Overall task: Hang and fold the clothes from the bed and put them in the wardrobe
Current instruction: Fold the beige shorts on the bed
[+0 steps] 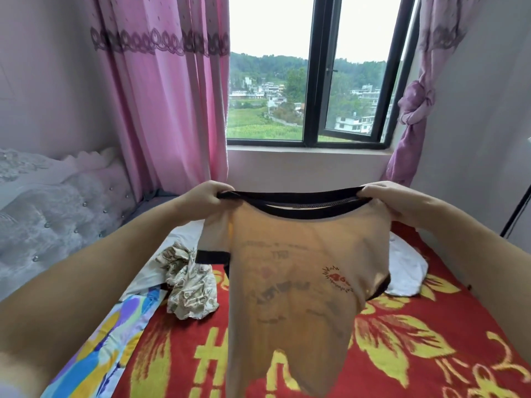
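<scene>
I hold up a cream T-shirt [293, 277] with black collar and sleeve trim over the bed; it hangs inside out, with a small red print on its right side. My left hand [201, 199] grips the left end of the collar and my right hand [393, 201] grips the right end, stretching the neckline wide. Below, on the red and yellow flowered blanket [402, 349], lie a crumpled beige patterned garment [188, 285] to the left and a white garment [408, 268] to the right, partly hidden by the shirt.
A tufted grey headboard [57, 214] stands at the left. Pink curtains [161, 96] and a dark-framed window [313, 73] face me, with a knotted purple curtain [413, 110] at the right. A blue and yellow sheet [109, 340] edges the bed's left side.
</scene>
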The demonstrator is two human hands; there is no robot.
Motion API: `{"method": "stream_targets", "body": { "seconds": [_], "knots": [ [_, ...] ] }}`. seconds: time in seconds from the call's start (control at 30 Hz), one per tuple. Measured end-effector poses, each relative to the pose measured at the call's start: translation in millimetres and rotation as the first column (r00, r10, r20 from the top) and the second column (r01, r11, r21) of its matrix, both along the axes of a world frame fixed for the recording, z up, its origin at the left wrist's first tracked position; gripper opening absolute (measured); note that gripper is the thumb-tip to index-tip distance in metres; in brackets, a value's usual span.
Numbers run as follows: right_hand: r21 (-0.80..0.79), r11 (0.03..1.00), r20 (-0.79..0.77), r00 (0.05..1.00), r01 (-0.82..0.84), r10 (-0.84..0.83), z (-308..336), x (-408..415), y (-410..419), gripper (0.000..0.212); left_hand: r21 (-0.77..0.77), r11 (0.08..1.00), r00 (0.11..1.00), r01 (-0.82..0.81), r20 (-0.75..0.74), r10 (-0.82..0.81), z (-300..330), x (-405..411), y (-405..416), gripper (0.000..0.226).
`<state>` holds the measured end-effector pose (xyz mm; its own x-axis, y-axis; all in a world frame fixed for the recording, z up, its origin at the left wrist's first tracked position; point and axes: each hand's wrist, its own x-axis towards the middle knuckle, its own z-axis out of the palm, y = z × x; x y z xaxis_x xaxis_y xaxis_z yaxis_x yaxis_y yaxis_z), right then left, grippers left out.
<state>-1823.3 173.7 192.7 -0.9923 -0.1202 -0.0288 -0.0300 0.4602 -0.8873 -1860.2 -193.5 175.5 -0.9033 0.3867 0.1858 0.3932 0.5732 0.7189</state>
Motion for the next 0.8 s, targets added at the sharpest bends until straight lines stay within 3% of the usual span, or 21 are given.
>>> {"method": "stream_targets", "body": {
  "seconds": [0.1, 0.2, 0.33, 0.4, 0.47, 0.57, 0.67, 0.73, 0.8],
  "knots": [
    [0.208, 0.978, -0.157, 0.988, 0.022, 0.012, 0.6, 1.1, 2.5, 0.027, 0.087, 0.995, 0.999, -0.042, 0.010, 0.041, -4.3, 2.2, -1.7, 0.027],
    [0.171, 0.985, -0.223, 0.974, -0.003, 0.042, 1.3, 2.0, 3.7, 0.040, 0.120, 0.990, 0.997, -0.075, 0.003, 0.075, -6.7, 3.2, -5.6, 0.040],
    [0.056, 0.955, 0.102, 0.954, -0.290, 0.283, 7.0, -0.4, 27.5, 0.042, 0.185, 0.978, 0.993, -0.095, -0.048, 0.106, -4.9, 6.6, -9.9, 0.041],
    [0.021, 0.943, 0.177, 0.930, -0.331, 0.322, 6.4, -0.2, 35.3, 0.029, 0.199, 0.972, 0.987, -0.128, -0.066, 0.144, -4.3, 7.1, -10.6, 0.049],
    [0.011, 0.975, 0.118, 0.968, -0.223, 0.220, -2.3, 0.4, 35.2, 0.024, 0.209, 0.967, 0.986, -0.144, -0.053, 0.159, -4.2, 7.1, -11.6, 0.052],
    [-0.100, 0.995, -0.066, 0.997, 0.027, -0.034, -20.7, 1.7, 20.8, 0.033, 0.297, 0.942, 0.987, -0.158, 0.061, 0.147, -1.0, 7.8, -9.8, 0.051],
    [0.075, 0.978, -0.227, 0.958, 0.196, -0.175, -27.2, -0.1, -4.0, 0.027, 0.386, 0.907, 0.980, -0.171, 0.165, 0.115, 4.6, 11.3, 4.1, 0.039],
    [0.165, 0.961, -0.216, 0.959, 0.224, -0.186, -22.4, -1.1, -23.2, 0.035, 0.394, 0.900, 0.975, -0.189, 0.187, 0.123, 6.7, 15.4, 21.9, 0.033],
    [0.125, 0.973, -0.171, 0.971, 0.192, -0.169, -15.9, 0.3, -46.3, 0.038, 0.363, 0.915, 0.976, -0.175, 0.186, 0.113, 7.4, 22.2, 46.3, 0.030]
  ]
}}
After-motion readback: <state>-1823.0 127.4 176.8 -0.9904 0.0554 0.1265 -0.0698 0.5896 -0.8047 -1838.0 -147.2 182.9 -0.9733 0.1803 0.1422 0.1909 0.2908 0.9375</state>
